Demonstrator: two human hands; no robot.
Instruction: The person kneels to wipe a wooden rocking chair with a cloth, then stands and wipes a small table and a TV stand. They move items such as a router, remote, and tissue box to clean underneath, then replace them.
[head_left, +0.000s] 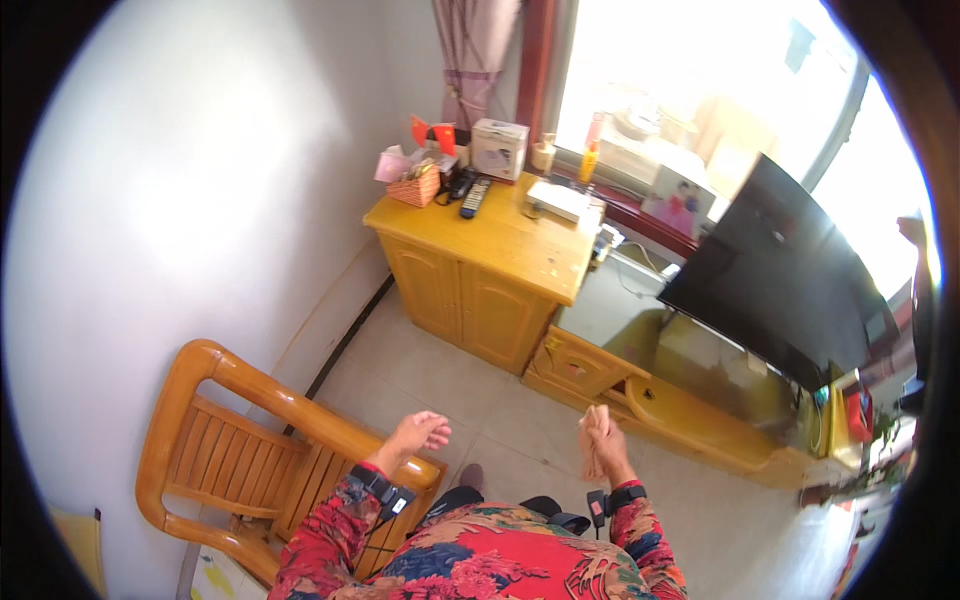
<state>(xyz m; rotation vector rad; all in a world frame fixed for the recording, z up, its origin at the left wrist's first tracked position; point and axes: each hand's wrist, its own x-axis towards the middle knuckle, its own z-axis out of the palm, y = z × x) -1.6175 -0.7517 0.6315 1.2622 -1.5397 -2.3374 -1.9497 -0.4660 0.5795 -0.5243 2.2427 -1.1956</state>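
Note:
My left hand (420, 435) is raised over the arm of a wooden bench, fingers loosely curled and holding nothing that I can see. My right hand (604, 439) is closed on a thin tan cloth (592, 457), which hangs down over the tiled floor. Both wrists wear black straps with small devices, over floral red sleeves. Beyond my hands stands a yellow wooden cabinet (480, 244). On its top are a woven basket (415, 187), a black remote control (475, 198), a white box (499, 148) and a flat white device (559, 199).
The slatted wooden bench (247, 457) stands at the left near the white wall. A low yellow TV stand (697, 420) runs along the right under a window and carries a large black television (780, 270). A picture (679, 201) leans on the sill. Cables lie behind the stand.

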